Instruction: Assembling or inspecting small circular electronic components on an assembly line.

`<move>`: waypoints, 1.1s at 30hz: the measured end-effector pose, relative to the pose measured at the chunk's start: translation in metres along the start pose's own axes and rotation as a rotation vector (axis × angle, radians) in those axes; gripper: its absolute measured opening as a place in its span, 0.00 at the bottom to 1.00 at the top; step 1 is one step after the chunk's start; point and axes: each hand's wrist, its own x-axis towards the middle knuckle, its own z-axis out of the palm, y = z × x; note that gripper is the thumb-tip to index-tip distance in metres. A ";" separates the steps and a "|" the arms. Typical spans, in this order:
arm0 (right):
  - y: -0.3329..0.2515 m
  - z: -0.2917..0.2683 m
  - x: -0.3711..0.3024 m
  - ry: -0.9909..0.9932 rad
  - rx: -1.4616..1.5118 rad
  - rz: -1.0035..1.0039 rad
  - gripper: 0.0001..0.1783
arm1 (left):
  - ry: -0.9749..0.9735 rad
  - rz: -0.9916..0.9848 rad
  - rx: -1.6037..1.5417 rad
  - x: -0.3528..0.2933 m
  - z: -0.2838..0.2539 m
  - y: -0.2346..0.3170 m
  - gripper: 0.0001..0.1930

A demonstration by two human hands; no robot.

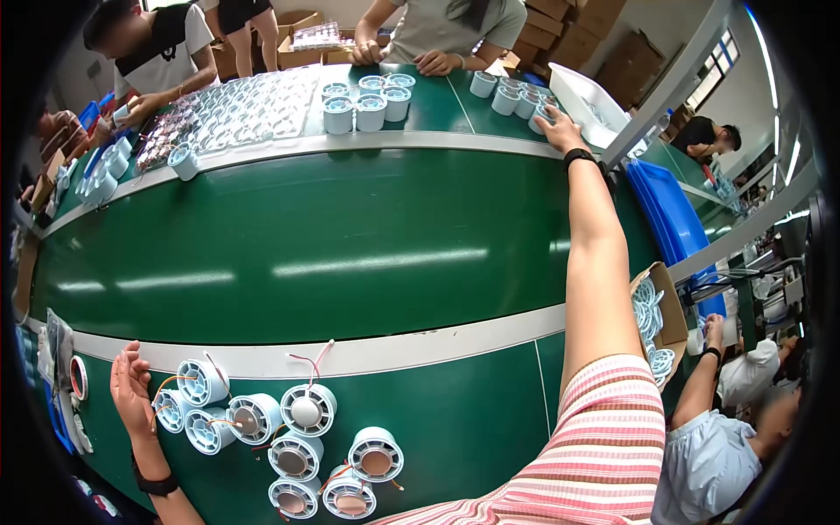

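Observation:
My right arm reaches across the green conveyor belt, and my right hand (561, 134) closes its fingers on a pale blue cylindrical housing (535, 125) at the far side. Other such housings (506, 100) stand just left of it. At the near left, my left hand (131, 385) is empty, its fingers apart and slightly bent. Beside it on the near table stand several pale blue motor-like housings (203, 381) with spoked rims and thin orange or red wires. Some have a round metallic or tan disc on top, such as the one nearer the middle (308, 410).
The green belt (350, 236) runs between pale metal rails. Farther off are a housing cluster (369, 112), a clear tray sheet (254, 107) and a white bin (584, 92). At right are blue trays (669, 210) and a carton of pale blue rings (669, 319). Co-workers sit around.

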 end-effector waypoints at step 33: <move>-0.202 -0.175 -0.400 -0.835 1.131 -1.376 0.39 | -0.080 -0.067 -0.110 -0.003 0.000 0.005 0.14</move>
